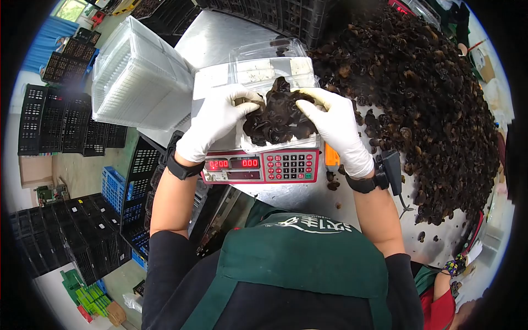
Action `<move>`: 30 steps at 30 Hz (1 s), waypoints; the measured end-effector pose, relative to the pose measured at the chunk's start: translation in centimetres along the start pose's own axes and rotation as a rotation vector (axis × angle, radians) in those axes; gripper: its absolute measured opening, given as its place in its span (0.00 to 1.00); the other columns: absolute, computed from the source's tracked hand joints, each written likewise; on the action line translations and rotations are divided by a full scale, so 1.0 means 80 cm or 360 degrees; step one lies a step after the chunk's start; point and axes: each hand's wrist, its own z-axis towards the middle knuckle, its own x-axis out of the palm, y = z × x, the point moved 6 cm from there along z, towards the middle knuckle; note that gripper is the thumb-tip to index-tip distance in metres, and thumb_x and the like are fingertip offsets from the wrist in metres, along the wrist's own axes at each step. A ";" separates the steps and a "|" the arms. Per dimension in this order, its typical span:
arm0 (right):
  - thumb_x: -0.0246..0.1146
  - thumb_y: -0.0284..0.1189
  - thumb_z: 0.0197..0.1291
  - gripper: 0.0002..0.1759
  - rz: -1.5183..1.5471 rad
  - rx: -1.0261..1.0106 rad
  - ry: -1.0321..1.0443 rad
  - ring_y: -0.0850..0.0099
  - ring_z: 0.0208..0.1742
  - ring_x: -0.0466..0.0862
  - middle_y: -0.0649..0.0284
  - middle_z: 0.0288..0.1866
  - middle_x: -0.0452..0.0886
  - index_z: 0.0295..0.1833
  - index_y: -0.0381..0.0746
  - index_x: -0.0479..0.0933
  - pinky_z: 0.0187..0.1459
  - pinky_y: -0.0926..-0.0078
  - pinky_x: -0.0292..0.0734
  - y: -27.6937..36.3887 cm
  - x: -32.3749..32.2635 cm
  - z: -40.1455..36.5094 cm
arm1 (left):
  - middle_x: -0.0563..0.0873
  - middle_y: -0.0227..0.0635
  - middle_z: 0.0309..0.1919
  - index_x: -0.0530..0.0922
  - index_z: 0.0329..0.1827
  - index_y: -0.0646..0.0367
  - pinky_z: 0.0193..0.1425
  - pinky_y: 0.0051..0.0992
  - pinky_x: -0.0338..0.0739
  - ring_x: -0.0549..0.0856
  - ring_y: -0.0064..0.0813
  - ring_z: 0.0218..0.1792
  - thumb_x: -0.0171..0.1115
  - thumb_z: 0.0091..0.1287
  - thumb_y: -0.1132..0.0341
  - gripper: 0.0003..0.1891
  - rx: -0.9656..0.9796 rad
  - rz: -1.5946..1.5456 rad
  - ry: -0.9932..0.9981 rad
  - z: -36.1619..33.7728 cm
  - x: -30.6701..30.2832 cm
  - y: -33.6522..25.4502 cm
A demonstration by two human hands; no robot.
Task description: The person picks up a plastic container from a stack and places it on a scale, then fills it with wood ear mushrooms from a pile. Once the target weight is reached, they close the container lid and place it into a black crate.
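Note:
Wood ear mushrooms (pixel 280 113), dark brown and wet-looking, are heaped in a clear plastic tray (pixel 264 147) on a red and white digital scale (pixel 260 166). From the left, my left hand (pixel 225 110) in a white glove curls its fingers and thumb on the edge of the heap. My right hand (pixel 333 118), also gloved, pinches mushrooms at the heap's right side. The tray's walls are partly hidden by the mushrooms and hands. Red digits on the scale read 0.200 on the left. The clear lid (pixel 269 52) stands hinged up behind, with a mushroom piece near its top.
A tall stack of clear plastic boxes (pixel 140 77) stands left of the scale. Loose wood ears (pixel 412 104) cover the metal table's right side. A black crate (pixel 286 19) sits behind. Black crates (pixel 66 118) line the left floor. Another person's arm (pixel 443 286) shows at lower right.

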 end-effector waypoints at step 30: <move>0.75 0.35 0.51 0.14 -0.0973 0.0323 -0.0521 0.58 0.29 0.77 0.61 0.23 0.76 0.26 0.41 0.77 0.35 0.62 0.73 -0.077 -0.185 -0.277 | 0.88 0.39 0.46 0.84 0.52 0.59 0.56 0.31 0.80 0.86 0.37 0.50 0.72 0.57 0.78 0.18 0.0607 0.0592 -0.0348 -0.050 0.046 -0.112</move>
